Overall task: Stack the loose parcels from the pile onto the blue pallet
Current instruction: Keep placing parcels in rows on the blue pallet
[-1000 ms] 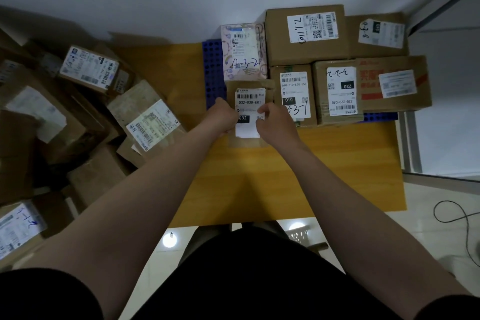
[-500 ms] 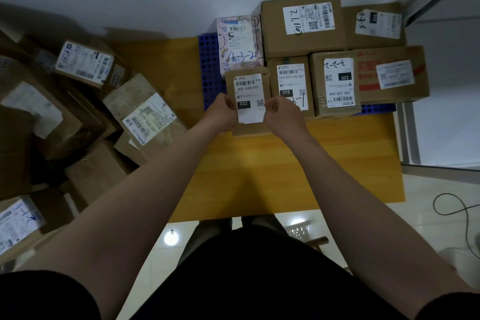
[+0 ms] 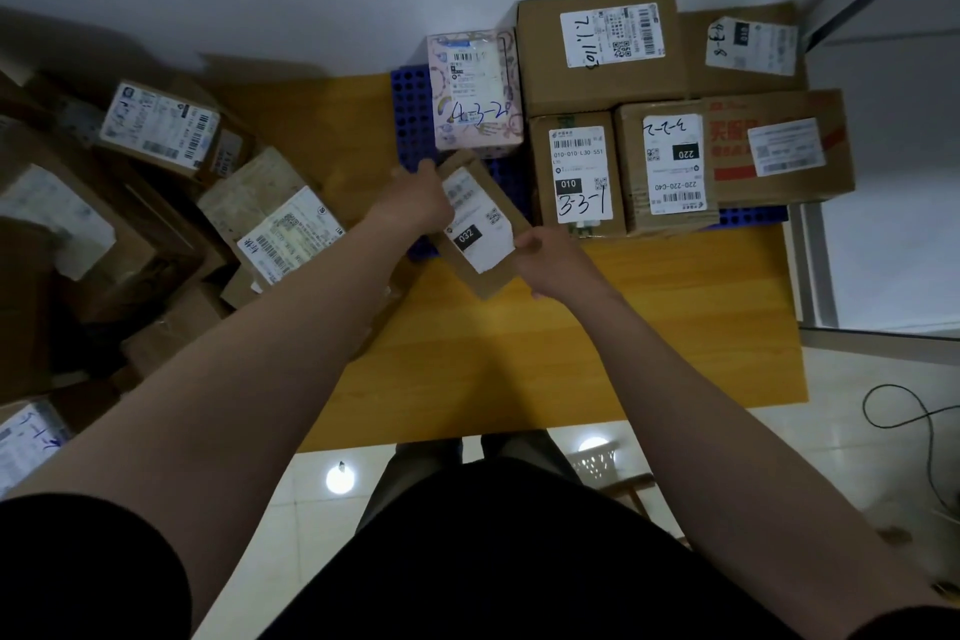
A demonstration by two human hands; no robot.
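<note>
left hand (image 3: pixel 421 203) grips the far-left edge of the 032 parcel (image 3: pixel 478 229), fingers curled over it. right hand (image 3: pixel 545 260) pinches its near-right edge. the parcel is held skewed, long axis about 11 to 5 o'clock, over the front-left corner of the blue pallet (image 3: pixel 410 120), with its near end out over the counter (image 3: pixel 571 338). cannot tell if its underside touches the pallet.

open slot: bare blue grid at 6 o'clock of the pink parcel (image 3: pixel 475 88) and 9 o'clock of the 3-3-1 parcel (image 3: pixel 576 172).

judgement: the step in hand is seating the parcel in that slot. turn it until its edges run parallel with its neighbours, push it toward 12 o'clock against the pink parcel, close the gap at 3 o'clock, and keep the label up. release only once it lies flat.

the pile (image 3: pixel 156 203) at 9 o'clock has many parcels left.
</note>
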